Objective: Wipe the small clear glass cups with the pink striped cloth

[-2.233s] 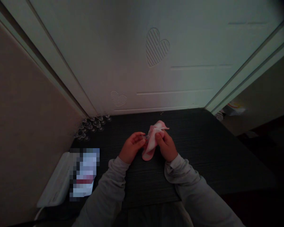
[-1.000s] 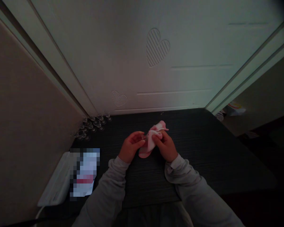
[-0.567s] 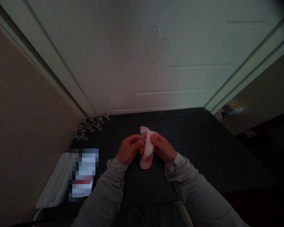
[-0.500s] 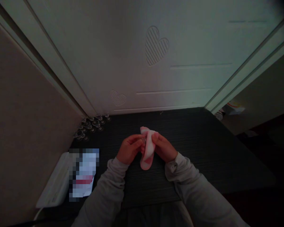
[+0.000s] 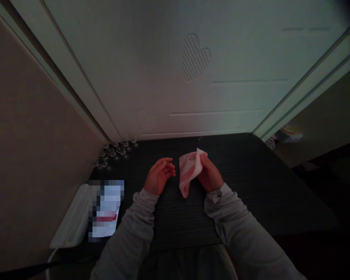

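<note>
My right hand point(image 5: 211, 173) grips a pink and white striped cloth point(image 5: 186, 173) by its right side, thumb on top. The cloth hangs folded over the dark table, its lower corner pointing down. A small clear, shiny thing point(image 5: 189, 158) shows against the upper part of the cloth; it looks like glass, but its full shape is hidden. My left hand point(image 5: 160, 177) is open to the left of the cloth, apart from it, fingers loosely bent and holding nothing.
Several small clear stemmed glasses point(image 5: 116, 151) stand together at the table's back left corner. A phone with a blurred screen point(image 5: 107, 210) lies against a white box-shaped device with a cable point(image 5: 71, 217). A white panel with carved hearts point(image 5: 195, 58) rises behind the dark table point(image 5: 251, 175).
My left hand has let go at the cloth and moved a little left, its fingers opening. My right hand has shifted slightly right with the cloth, which is now more spread out.
</note>
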`<state>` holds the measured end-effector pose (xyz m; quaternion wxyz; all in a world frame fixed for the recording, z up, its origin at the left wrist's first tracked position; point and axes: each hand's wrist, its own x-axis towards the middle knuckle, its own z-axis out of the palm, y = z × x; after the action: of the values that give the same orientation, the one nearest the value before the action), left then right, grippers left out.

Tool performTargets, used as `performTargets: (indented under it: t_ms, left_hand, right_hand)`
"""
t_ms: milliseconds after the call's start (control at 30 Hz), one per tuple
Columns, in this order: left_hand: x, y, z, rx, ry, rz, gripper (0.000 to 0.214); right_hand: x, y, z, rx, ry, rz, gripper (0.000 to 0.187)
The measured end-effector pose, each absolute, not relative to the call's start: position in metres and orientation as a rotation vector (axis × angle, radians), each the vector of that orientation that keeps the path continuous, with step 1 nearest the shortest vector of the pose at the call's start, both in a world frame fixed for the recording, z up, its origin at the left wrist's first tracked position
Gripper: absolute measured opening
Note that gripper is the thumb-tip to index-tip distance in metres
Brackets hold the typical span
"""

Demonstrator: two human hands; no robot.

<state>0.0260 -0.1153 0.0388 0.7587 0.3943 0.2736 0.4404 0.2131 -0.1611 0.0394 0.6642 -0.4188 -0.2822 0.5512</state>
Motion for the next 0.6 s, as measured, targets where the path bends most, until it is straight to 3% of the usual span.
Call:
performTargets:
  t_ms: [167,367,600]
  left_hand:
    - [0.032,-0.116,0.031,0.904,0.652,0.86,0.024]
    - [0.043,-0.118,0.019,0.986,0.707,0.75,0.027]
    - [0.043,-0.116,0.011,1.039,0.758,0.711,0.029]
  right_hand:
    - [0.209,-0.158,0.024,-1.012,-0.67,1.229,0.043]
    - [0.21,-0.155,0.007,-1.106,-0.774,1.251,0.027]
    - [0.214,-0.154,0.0,-1.136,-0.851,1.273,0.033]
